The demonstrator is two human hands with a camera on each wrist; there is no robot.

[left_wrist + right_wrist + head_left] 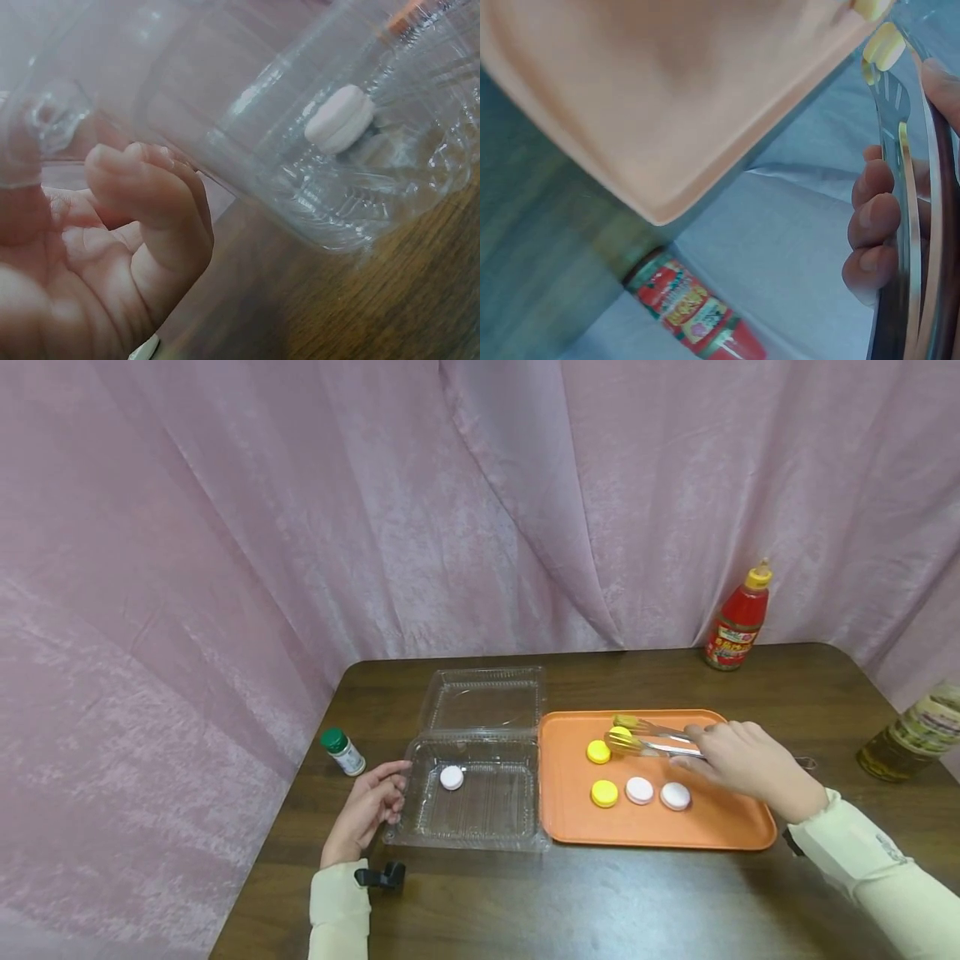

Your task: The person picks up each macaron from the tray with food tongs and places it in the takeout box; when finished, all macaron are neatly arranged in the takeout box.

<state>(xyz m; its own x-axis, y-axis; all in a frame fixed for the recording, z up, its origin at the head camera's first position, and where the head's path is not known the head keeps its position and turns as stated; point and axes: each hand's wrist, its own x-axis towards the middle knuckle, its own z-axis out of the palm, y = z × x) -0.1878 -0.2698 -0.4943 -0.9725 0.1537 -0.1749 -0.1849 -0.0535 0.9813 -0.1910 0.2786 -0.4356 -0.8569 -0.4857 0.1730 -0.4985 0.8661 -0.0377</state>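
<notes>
My right hand [738, 758] grips a pair of metal tongs [663, 748] over an orange tray [720, 827]. In the right wrist view, a yellow macaron [886, 46] sits between the tips of the tongs. Two more yellow macarons, one nearby [598, 752] and one nearer the front [604, 793], lie on the tray, beside two pale pink-white macarons [639, 790]. To the left, my left hand [367, 810] holds the left rim of a clear plastic container [480, 839] with bent fingers. One white macaron [341, 120] rests inside its base, towards the left.
The container's clear lid [487, 702] lies folded back behind its base. A small green-capped bottle [345, 753] stands at the left, a red sauce bottle [737, 622] at the back right, and an oil bottle [911, 735] at the far right. Pink curtains hang behind the table.
</notes>
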